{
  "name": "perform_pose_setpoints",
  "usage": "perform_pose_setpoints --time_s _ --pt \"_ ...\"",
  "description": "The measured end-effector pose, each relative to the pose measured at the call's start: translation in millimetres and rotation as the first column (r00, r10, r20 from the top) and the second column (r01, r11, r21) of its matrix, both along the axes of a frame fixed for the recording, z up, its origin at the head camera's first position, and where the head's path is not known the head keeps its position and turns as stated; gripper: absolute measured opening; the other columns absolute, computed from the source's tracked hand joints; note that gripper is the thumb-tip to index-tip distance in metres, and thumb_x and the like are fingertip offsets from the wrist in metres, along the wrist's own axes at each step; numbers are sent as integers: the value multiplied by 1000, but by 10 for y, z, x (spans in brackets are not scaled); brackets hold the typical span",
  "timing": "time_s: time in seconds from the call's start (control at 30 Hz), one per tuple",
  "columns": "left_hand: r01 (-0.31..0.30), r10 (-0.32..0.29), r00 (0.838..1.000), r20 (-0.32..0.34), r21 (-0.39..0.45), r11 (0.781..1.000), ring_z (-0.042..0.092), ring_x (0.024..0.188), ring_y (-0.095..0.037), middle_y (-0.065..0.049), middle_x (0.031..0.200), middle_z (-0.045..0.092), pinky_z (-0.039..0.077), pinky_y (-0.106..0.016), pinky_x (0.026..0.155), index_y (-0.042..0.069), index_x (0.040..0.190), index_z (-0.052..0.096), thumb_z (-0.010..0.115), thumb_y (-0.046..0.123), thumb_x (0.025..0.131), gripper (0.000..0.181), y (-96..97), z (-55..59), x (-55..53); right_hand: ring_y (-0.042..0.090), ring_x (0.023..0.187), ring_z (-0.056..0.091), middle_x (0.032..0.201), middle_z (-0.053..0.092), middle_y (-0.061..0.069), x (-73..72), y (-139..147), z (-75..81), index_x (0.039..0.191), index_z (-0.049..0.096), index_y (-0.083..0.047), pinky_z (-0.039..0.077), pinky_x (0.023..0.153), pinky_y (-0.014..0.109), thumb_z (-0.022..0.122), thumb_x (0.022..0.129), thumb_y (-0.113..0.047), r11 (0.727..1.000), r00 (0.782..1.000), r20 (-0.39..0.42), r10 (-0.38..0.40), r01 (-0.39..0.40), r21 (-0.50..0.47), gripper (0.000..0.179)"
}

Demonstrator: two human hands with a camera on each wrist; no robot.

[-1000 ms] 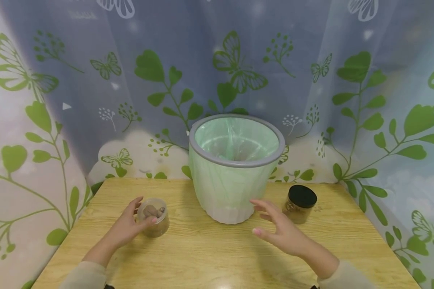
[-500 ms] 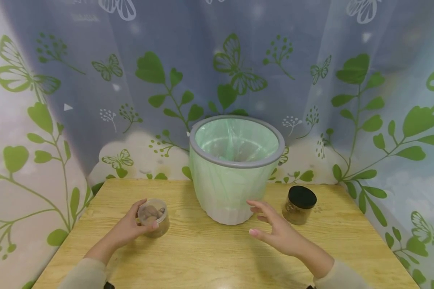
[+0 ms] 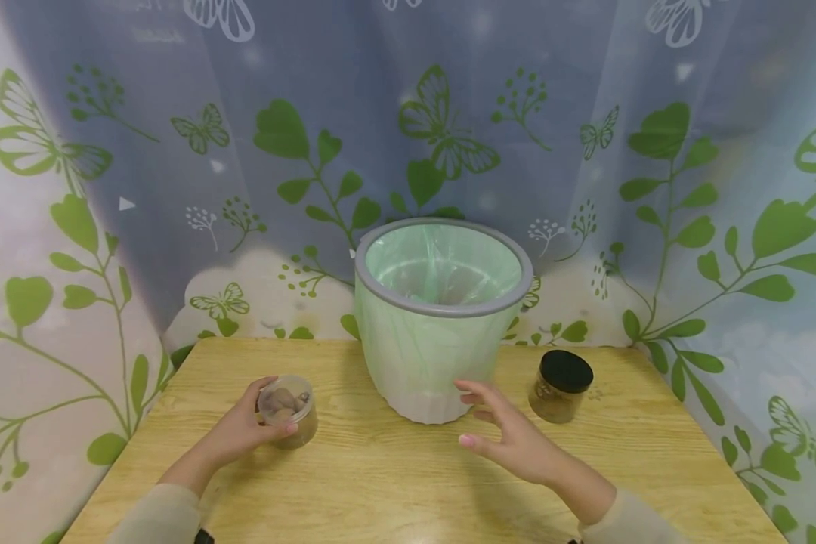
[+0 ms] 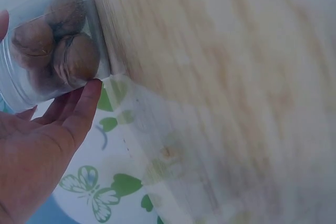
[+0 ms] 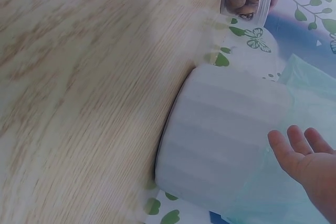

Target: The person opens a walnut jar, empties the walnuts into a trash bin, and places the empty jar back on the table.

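My left hand [image 3: 234, 434] holds a clear plastic jar [image 3: 306, 429] around its side on the left of the table, thumb toward the front. The jar has no lid on its top, and brown walnuts [image 4: 77, 59] show through its wall in the left wrist view. My right hand [image 3: 520, 446] is held over the table with fingers spread, holding nothing. It is in front of a white trash bin [image 3: 415, 359] with a grey rim and a pale green liner. In the right wrist view the fingers [image 5: 283, 150] overlap the bin's lined side.
A second jar [image 3: 561, 393] with a black lid and brownish contents stands right of the bin. The wooden table [image 3: 381, 483] backs onto a curtain [image 3: 353, 60] with butterflies and leaves, which also closes in both sides.
My right hand has drifted slightly left, away from the black-lidded jar. My left hand has settled more closely around the walnut jar, which has stayed in place.
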State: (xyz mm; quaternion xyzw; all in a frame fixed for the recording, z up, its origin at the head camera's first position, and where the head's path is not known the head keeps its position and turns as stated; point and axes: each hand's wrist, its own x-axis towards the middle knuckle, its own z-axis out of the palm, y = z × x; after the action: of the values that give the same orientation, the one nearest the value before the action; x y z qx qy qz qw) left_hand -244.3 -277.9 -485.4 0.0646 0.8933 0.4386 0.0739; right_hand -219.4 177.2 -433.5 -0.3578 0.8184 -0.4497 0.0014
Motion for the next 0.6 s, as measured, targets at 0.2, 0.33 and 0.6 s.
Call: perform_pose_setpoints --time_s 0.2,0.33,0.6 --pt "-11 11 1000 8 7 1000 63 111 -39 -42 147 31 55 -48 85 7 157 14 81 43 85 105 19 16 19 35 135 45 155 36 10 8 -42 8 155 32 -13 44 105 50 67 97 -14 1000 1000 18 1 -1 -18 67" --pt "-14 13 1000 22 16 1000 64 109 -36 -41 149 30 55 -48 84 7 157 13 79 45 85 105 39 16 28 34 136 45 155 36 10 10 -71 0 155 32 -12 42 104 55 67 97 -13 999 999 34 10 -9 -31 68" --pt "-27 27 1000 2 11 1000 59 117 -45 -39 152 26 54 -51 89 8 157 14 77 49 86 103 61 1 26 34 135 46 155 38 11 14 -147 3 155 33 -16 44 106 44 67 98 -15 998 999 34 36 -35 -46 66"
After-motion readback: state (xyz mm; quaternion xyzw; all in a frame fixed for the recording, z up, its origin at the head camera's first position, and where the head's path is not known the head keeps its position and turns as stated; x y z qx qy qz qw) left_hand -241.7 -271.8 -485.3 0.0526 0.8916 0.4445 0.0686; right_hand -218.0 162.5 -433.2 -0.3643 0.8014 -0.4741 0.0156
